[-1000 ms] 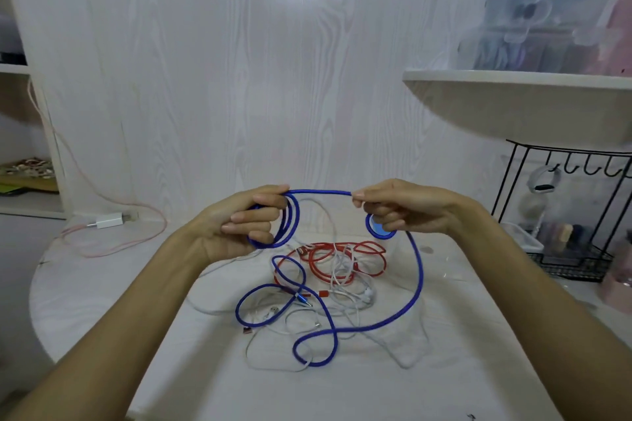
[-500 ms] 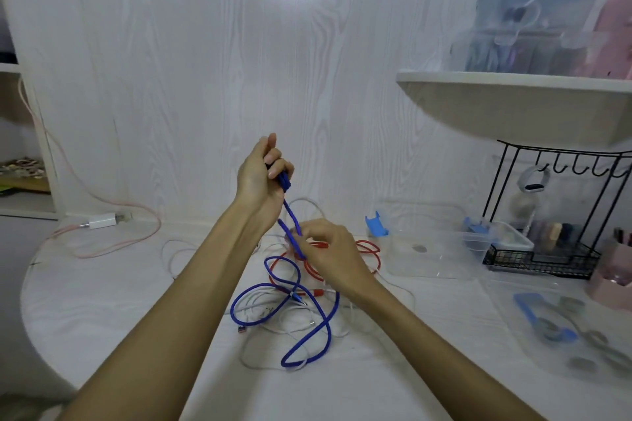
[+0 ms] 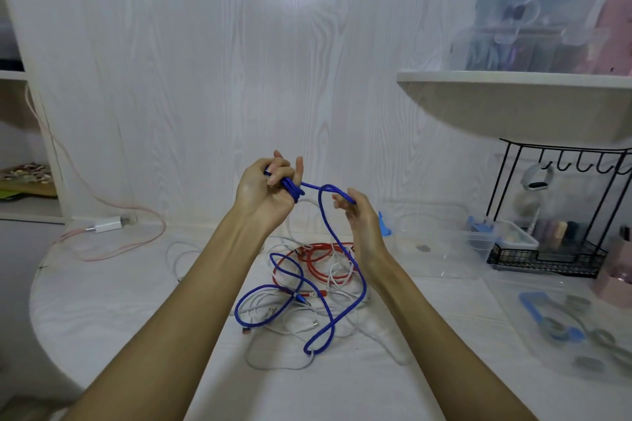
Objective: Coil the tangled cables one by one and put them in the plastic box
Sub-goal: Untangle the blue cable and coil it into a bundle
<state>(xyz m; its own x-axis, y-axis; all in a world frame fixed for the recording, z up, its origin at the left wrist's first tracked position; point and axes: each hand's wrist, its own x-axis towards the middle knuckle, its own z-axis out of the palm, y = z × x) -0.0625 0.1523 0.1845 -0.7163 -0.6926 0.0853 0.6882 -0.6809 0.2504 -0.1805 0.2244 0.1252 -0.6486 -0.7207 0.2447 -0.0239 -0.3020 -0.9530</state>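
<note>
Table [image 3: 113,311]: white, rounded on the near left, carrying the whole tangle at the centre, within reach of both hands.
Plastic box [image 3: 444,249]: clear, open, on the right just beyond the tangle; likely set there so a finished coil drops straight in. Walls almost invisible, so hard to tell whether anything lies inside.
Lid [image 3: 561,325]: clear, blue clips, lying near right; cut off by the frame edge.
Wire rack [image 3: 554,249]: far right, partly cropped, contents blurred.
White cables [image 3: 290,361]: spread loosely under and around the others; count not readable.
Red cable [image 3: 316,265]: roughly looped, behind the right wrist, partly hidden by it.
Blue cable [image 3: 352,304]: the one being coiled. Upper part raised off the table between the hands, the rest trailing down across the tangle, loops on the table threaded among white strands.
Left hand [image 3: 266,191]: raised, fingers curled round a few gathered blue turns, apparently serving as the coil's anchor. Number of turns unclear.
Right hand [image 3: 355,215]: just right of the left one, thumb and fingertips pinching the blue cable, probably to feed the next loop across.
Blue cable's plugs: one near the tangle's centre, the other not made out.
</note>
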